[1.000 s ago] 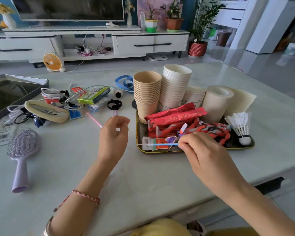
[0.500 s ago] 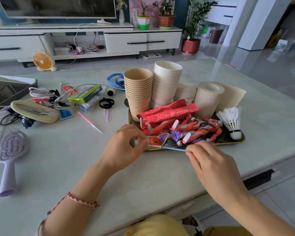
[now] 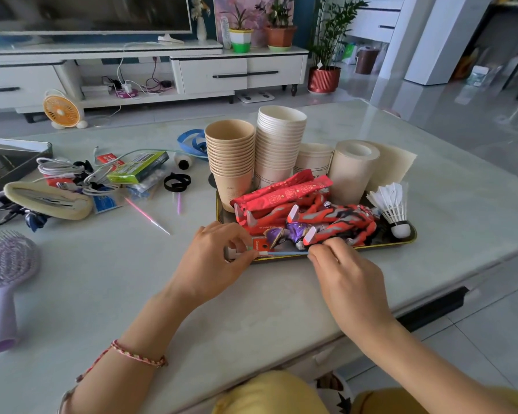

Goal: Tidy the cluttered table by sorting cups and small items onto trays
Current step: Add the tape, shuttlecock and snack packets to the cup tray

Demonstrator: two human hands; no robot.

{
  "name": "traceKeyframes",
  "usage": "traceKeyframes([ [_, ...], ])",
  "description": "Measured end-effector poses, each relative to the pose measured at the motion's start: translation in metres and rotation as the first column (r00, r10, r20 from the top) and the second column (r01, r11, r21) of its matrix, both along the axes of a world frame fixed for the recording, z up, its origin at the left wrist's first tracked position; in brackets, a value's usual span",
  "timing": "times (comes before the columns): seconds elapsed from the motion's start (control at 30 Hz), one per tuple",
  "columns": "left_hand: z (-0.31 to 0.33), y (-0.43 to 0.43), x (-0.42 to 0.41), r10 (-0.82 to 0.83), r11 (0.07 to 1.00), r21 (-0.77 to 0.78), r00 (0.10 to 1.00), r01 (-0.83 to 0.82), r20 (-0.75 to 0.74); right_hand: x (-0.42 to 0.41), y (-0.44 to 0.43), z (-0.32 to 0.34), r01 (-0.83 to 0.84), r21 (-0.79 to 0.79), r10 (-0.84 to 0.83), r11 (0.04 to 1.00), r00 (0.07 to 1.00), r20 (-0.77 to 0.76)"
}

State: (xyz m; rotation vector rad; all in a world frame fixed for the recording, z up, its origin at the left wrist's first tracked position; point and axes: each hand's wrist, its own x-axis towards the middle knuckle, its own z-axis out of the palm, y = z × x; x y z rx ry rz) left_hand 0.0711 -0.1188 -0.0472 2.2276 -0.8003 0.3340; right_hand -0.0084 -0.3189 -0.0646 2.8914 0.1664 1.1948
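Note:
A dark gold-rimmed tray (image 3: pixel 408 238) holds a brown cup stack (image 3: pixel 231 162), a white cup stack (image 3: pixel 280 144), red packets (image 3: pixel 281 195), a red toy figure (image 3: pixel 338 222), a paper roll (image 3: pixel 353 168) and a shuttlecock (image 3: pixel 392 204). At the tray's near edge my right hand (image 3: pixel 347 282) pinches one end of a thin blue stick (image 3: pixel 284 253). My left hand (image 3: pixel 213 261) pinches its other end, beside a small white item at the tray's near left corner.
Left of the tray lie a pink stick (image 3: pixel 145 215), a black band (image 3: pixel 177 182), a green box (image 3: pixel 138 167), tangled white cables (image 3: pixel 69 174), a beige case (image 3: pixel 48 200) and a purple hairbrush (image 3: pixel 5 279). Another dark tray (image 3: pixel 15 162) sits far left.
My left hand came from the table's middle to the tray's near left corner and took hold of the stick's free end. My right hand kept its hold on the stick.

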Motion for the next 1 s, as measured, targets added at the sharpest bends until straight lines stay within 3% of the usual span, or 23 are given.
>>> traceKeyframes([
  [0.23, -0.002, 0.001, 0.002, -0.015, 1.0, 0.015, 1.0, 0.015, 0.007, -0.003, 0.005, -0.003, 0.016, -0.021, -0.015, 1.0, 0.999, 0.044],
  [0.63, -0.006, 0.002, 0.004, -0.027, 1.0, 0.011, 0.999, 0.027, 0.044, -0.011, 0.01, 0.009, 0.007, 0.056, 0.0, 0.998, 0.993, -0.12],
  [0.77, -0.004, 0.002, 0.004, -0.025, 1.0, 0.003, 0.998, 0.025, 0.066, -0.014, 0.009, 0.018, -0.071, 0.089, 0.083, 0.993, 0.986, -0.147],
  [0.9, -0.003, 0.002, 0.003, 0.076, 0.997, -0.039, 0.995, -0.074, 0.071, -0.012, 0.02, 0.019, -0.215, 0.111, 0.232, 0.97, 0.957, -0.174],
  [1.0, -0.003, 0.002, 0.004, 0.325, 0.942, -0.073, 0.945, -0.327, -0.036, 0.0, 0.036, 0.016, -0.237, 0.113, 0.257, 0.965, 0.938, -0.233],
])
